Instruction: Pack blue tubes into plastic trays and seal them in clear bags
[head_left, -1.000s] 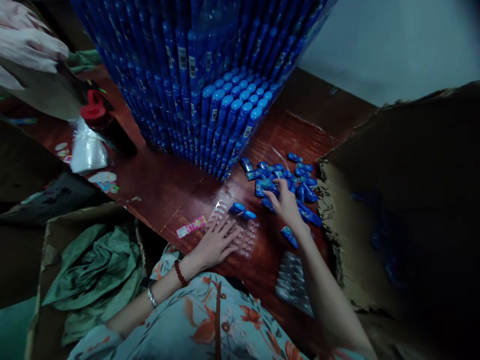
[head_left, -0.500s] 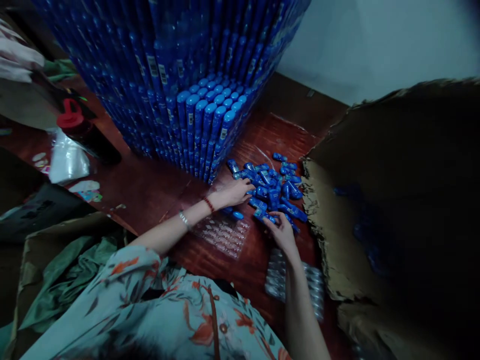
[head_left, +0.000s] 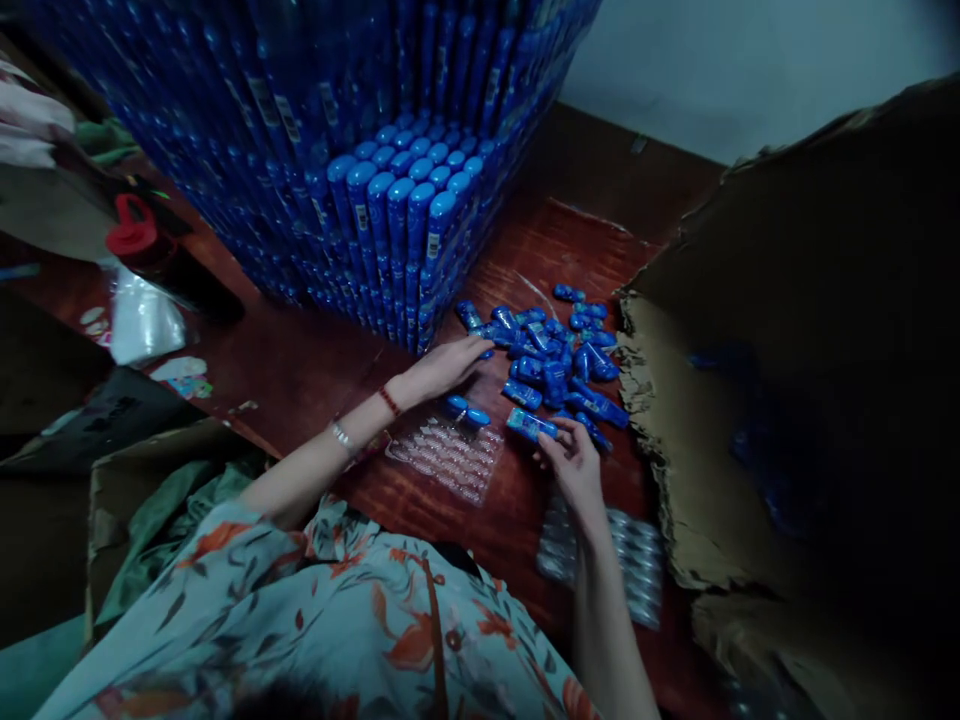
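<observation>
My left hand (head_left: 442, 370) is closed over the left edge of a loose pile of small blue bottles (head_left: 555, 365). A blue end shows under its fingertips; the rest of that bottle is hidden. Just below, two blue bottles (head_left: 469, 411) stand close together at the top edge of a clear plastic tray (head_left: 442, 460) with rows of pockets. My right hand (head_left: 574, 455) pinches one end of a small blue bottle (head_left: 531, 425) with a pale label, at the near side of the pile.
A tall block of stacked blue bottles (head_left: 382, 230) rises behind my left hand. A torn cardboard box (head_left: 667, 450) borders the right side. Under my right forearm lie more clear trays (head_left: 634, 570). At left are a dark bottle with a red lid (head_left: 172, 260) and clear plastic bags (head_left: 142, 315).
My left hand has drawn back leftward from the pile with a blue bottle at its fingertips. My right hand now has its bottle slightly apart from the others. The view has shifted a little.
</observation>
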